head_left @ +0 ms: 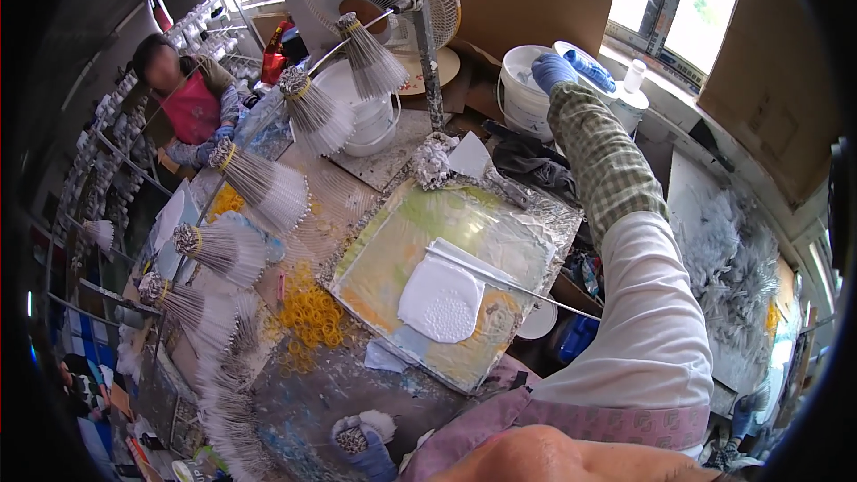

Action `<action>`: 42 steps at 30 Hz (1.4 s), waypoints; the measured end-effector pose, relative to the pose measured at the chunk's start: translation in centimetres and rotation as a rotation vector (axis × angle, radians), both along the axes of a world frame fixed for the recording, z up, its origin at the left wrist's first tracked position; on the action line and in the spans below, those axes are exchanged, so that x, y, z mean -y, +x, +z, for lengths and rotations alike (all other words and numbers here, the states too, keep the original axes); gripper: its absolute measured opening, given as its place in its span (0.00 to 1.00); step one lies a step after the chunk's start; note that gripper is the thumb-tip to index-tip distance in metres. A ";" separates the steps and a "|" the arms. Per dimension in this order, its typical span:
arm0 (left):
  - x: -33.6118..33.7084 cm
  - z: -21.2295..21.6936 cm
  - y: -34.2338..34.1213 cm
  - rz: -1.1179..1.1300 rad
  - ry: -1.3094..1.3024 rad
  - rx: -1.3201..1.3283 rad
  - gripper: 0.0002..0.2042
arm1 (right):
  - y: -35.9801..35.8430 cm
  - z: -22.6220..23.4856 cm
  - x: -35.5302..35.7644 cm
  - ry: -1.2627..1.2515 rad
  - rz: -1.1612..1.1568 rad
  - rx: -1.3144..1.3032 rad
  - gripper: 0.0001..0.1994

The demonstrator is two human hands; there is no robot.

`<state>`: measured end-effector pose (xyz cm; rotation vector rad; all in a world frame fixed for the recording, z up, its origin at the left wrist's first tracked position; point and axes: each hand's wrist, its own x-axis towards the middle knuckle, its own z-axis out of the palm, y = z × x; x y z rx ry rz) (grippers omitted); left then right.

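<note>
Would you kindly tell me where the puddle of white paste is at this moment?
In the head view, the puddle of white paste lies just below centre on the square board, right of the larger pile of yellow bands.

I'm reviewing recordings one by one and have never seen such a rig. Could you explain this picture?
There is no machine: a person works with two blue-gloved hands. A fisheye camera on their head looks down, so straight edges bend. The left hand grips a bristly bundle; the right hand is at the rim of a white bucket, its fingers partly hidden. On the worktable lie yellow rubber bands and a plastic-covered board bearing white paste. Similar bristle bundles hang at the left.
</note>
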<state>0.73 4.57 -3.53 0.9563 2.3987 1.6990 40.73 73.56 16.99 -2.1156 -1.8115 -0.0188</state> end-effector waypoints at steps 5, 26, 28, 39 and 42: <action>0.3 -0.3 0.7 -0.012 -0.004 0.031 0.23 | 1.8 -0.7 0.0 -0.005 0.151 -0.249 0.15; 1.4 0.4 2.4 -0.145 0.263 0.275 0.23 | 3.1 1.4 5.4 0.175 -0.145 -1.561 0.08; 1.7 0.3 2.3 -0.157 0.320 0.359 0.24 | 3.3 2.5 6.2 0.240 -0.123 -1.594 0.07; -0.1 2.6 2.7 -0.330 0.474 0.631 0.20 | -13.7 19.3 16.9 0.044 0.700 -1.837 0.11; 0.7 -0.9 1.6 -0.350 0.352 0.372 0.20 | -26.4 22.9 20.8 -0.084 0.823 -1.792 0.09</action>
